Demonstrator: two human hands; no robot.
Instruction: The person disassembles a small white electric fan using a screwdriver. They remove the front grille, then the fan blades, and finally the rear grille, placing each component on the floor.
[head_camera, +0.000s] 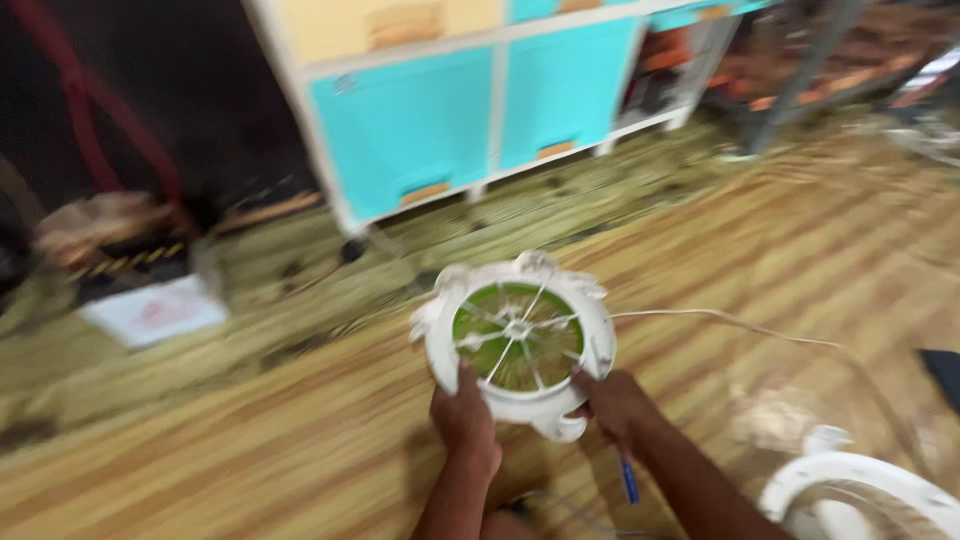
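Observation:
I hold a round white plastic fan housing (520, 335) with both hands above a wood-patterned floor. Green shows behind its thin white spokes. My left hand (465, 420) grips the lower left rim. My right hand (612, 402) grips the lower right rim, and a blue pen-like tool (628, 480) sticks out below that hand. A thin white cord (730, 322) runs from the housing to the right across the floor. The picture is blurred by motion.
A white cabinet with turquoise doors (470, 110) stands at the back. Another round white fan part (860, 490) lies at the bottom right. A white paper (155, 310) and dark clutter sit at the left. Metal legs (800, 70) rise at the back right.

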